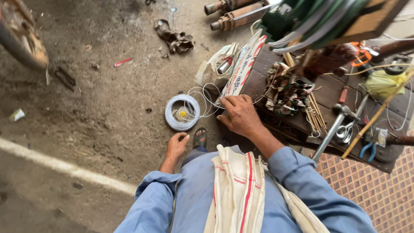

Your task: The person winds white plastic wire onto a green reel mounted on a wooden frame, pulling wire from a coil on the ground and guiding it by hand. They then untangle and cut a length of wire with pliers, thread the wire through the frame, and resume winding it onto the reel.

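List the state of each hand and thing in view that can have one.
Right hand: fingers curled, pinching thin white wire.
Left hand: hanging loose, empty.
White wire coil: flat on ground, partly unwound.
Blue-handled pliers: lying on bench.
Crumpled dark rag: on ground.

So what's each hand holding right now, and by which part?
The right hand pinches thin white wire at its fingertips, a strand leading off the white coil on the ground. The left hand hangs by the knee, holding nothing visible.
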Available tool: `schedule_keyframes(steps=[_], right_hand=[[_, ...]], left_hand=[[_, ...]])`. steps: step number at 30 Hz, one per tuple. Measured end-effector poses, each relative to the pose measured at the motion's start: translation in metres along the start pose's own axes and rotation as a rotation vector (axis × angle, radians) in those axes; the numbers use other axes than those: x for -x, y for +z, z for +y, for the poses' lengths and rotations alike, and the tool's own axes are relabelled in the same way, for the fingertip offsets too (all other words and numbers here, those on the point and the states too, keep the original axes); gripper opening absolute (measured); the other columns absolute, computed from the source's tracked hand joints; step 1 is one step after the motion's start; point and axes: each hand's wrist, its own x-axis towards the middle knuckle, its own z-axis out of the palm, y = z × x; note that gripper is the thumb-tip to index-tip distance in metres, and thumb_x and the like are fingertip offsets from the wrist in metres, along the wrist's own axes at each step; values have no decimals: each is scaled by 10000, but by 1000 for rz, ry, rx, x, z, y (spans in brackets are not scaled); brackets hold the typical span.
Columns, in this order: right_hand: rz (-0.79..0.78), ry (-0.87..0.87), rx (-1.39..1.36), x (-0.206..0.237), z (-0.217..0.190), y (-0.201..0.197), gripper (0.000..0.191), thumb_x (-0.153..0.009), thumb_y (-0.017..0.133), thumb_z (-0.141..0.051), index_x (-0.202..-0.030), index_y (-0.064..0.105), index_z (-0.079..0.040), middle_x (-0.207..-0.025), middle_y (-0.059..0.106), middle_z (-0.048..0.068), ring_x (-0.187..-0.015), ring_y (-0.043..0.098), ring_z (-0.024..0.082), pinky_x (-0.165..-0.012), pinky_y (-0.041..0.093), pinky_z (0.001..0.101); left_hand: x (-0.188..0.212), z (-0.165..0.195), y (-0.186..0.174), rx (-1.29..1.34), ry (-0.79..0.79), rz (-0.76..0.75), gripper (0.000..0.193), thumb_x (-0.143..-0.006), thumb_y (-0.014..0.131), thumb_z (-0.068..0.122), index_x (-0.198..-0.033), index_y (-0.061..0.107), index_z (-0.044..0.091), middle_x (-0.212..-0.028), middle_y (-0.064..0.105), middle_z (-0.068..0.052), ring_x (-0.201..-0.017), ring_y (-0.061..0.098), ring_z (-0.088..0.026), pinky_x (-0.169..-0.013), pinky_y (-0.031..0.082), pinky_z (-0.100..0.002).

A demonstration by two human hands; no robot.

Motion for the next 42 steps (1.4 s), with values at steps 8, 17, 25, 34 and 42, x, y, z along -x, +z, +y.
schedule_keyframes(steps=[8,17,25,34,42], right_hand=[[38,348,-407,62,25,-58,366,-875,779,-204,-1194,705,-40,-1069,722,136,-975,711,307,-844,565,380],[60,913,-834,192,70,-38,384,-900,754,-261,-1211,722,-36,-1067,780,49,-954,689,107,-842,572,290],[224,1218,-948,277,132,-20,356,-916,738,-241,-1193,742,-17,-910,754,53,-779,672,112,-729,578,289],[500,1395,-866,356,266,-43,284,-903,744,-217,-1115,759,-30,-854,751,36,-701,676,117,-648,548,286],[805,1534,-327,419,376,-76,209,-890,788,-215,-990,762,-32,-827,745,105,-728,681,193,-681,535,347]], left_hand=[[-45,156,33,97,462,-170,298,-975,691,236,-1173,740,19,-914,725,-66,-830,643,-133,-740,523,-288],[-86,321,118,619,820,-636,409,-1102,575,316,-1415,598,54,-1333,653,-27,-1253,581,-120,-1144,429,-300],[-131,312,145,661,847,-705,263,-1215,659,302,-1049,627,99,-1040,606,1,-964,556,-117,-1053,488,-384],[-79,354,164,774,680,-753,318,-1154,664,336,-1217,618,27,-1091,671,-103,-994,648,-224,-956,551,-417],[-77,345,172,710,716,-649,419,-1188,591,387,-1054,632,-8,-899,597,-99,-817,552,-217,-830,471,-366]])
